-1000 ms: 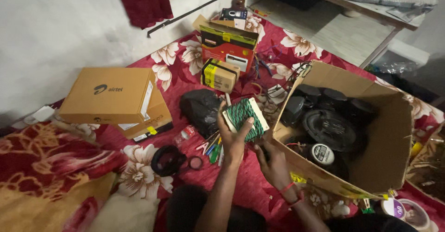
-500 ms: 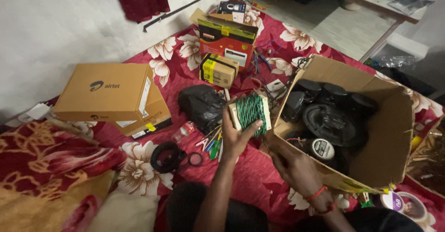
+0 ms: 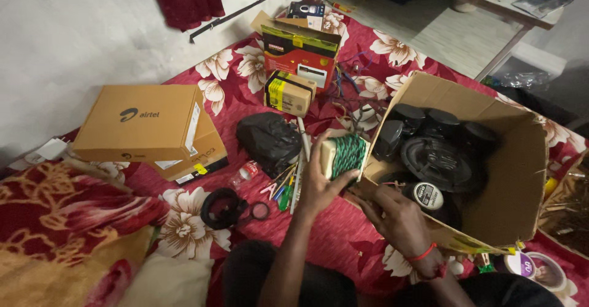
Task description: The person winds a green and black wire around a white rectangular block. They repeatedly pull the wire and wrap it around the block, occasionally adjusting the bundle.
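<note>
My left hand (image 3: 321,183) grips a flat card wound with green wire (image 3: 343,154), held upright just left of a big open cardboard box (image 3: 518,178). My right hand (image 3: 396,216) rests on the near edge of that box, fingers curled over the rim, with a red band at the wrist. Inside the box lie black round speakers (image 3: 443,160) and other dark parts.
Two stacked brown cartons (image 3: 147,129) sit at the left. A black bag (image 3: 269,140), a small yellow-black box (image 3: 288,93), a red-green box (image 3: 299,54), loose tools (image 3: 288,184) and a black ring (image 3: 222,207) lie on the red floral cloth. Tape rolls (image 3: 534,267) are at the lower right.
My left hand has carried the green wire card right and a little down, towards the box's near edge. My right hand has shifted to the box rim. The view has tilted slightly.
</note>
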